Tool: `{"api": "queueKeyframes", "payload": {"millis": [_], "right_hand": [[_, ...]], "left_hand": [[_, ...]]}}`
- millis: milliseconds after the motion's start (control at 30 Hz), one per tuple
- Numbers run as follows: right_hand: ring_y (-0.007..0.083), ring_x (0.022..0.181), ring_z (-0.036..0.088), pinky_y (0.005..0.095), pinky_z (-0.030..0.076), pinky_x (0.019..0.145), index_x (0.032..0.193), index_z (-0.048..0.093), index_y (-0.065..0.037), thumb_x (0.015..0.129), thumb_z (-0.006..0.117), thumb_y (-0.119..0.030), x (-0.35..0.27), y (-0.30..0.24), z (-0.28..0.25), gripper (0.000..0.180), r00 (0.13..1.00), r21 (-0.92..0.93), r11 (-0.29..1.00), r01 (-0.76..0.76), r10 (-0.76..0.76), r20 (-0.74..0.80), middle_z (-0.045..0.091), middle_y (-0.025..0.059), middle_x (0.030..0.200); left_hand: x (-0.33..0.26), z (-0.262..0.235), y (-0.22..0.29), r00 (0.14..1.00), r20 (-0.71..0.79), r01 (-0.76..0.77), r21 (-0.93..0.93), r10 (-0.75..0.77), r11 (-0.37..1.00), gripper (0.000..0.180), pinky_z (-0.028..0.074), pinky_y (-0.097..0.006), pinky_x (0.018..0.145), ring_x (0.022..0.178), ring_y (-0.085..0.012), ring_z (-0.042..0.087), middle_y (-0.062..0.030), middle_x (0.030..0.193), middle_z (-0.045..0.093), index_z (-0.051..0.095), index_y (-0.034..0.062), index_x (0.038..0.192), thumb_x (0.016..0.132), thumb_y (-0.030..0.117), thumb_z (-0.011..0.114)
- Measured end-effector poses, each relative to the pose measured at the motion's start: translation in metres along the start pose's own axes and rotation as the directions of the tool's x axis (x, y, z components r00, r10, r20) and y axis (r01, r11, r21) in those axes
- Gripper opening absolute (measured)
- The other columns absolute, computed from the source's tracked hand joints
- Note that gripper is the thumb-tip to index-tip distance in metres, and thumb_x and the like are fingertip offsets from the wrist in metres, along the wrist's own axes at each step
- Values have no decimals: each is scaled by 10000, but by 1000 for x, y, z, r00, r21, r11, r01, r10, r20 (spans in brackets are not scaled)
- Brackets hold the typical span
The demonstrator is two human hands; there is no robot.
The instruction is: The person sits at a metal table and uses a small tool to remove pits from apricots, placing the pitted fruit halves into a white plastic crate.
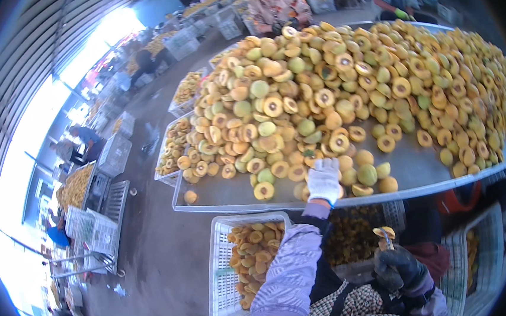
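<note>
Metal first: found a small metal tool (389, 244) in the dark-gloved right hand (400, 270), below the near edge of the table (268, 206). Read its long axis as nearly upright in view, leaning slightly toward eleven o'clock, with the working end pointing away from the wearer. Observed right fingers curled narrow about the lower end. Noted one yellow-orange fruit half (383, 231) at the upper end of the tool, with long axis roughly from nine to three o'clock; could not determine the facing of its cut side.

Located the white-gloved left hand (324, 183) over the table's near edge, at eleven o'clock from the right hand. Recorded left fingers as pointing to twelve o'clock, bent and close together, against the near side of the fruit pile (331, 92). Could not tell of any fruit within that grasp.

Logged, from the left hand: at seven o'clock, a white slatted crate (249, 218) partly filled with halves; at five o'clock, beneath the table, a pale crate (395, 215) with darker pieces; at nine o'clock, a stray fruit piece (190, 197) on the tabletop and, well beyond, a trolley (116, 211) with crates. Also saw, across the table, a co-worker in a patterned shirt (279, 4) at twelve o'clock.
</note>
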State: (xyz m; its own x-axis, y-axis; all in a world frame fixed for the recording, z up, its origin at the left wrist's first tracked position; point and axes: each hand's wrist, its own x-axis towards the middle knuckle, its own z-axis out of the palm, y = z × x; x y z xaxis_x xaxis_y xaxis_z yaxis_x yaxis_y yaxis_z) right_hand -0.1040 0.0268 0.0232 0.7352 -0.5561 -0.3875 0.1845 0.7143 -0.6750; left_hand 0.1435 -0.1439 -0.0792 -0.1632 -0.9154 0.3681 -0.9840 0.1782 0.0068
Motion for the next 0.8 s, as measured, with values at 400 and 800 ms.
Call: {"api": "queueKeyframes", "payload": {"millis": [400,800], "right_hand": [[89,404,479,239,352,372,796,571,-18,911,557,-198,20,7,-8,214,977,-474,877,78,-162,-139,547,25,588],[65,476,517,228,386,404,864,581,-37,917,557,-113,9,-9,43,96,948,-533,835,139,-268,-173,566,3,642]], "left_hand": [[-13,-145,22,868,470,463,-883,-162,-78,467,494,-281,862,1028,-140,544,-72,1172,543,416,9,1289,881,80,631],[-86,-164,60,861,472,311,-783,-189,-538,290,497,-261,817,925,-133,600,-62,1077,598,525,49,1168,899,115,612]]}}
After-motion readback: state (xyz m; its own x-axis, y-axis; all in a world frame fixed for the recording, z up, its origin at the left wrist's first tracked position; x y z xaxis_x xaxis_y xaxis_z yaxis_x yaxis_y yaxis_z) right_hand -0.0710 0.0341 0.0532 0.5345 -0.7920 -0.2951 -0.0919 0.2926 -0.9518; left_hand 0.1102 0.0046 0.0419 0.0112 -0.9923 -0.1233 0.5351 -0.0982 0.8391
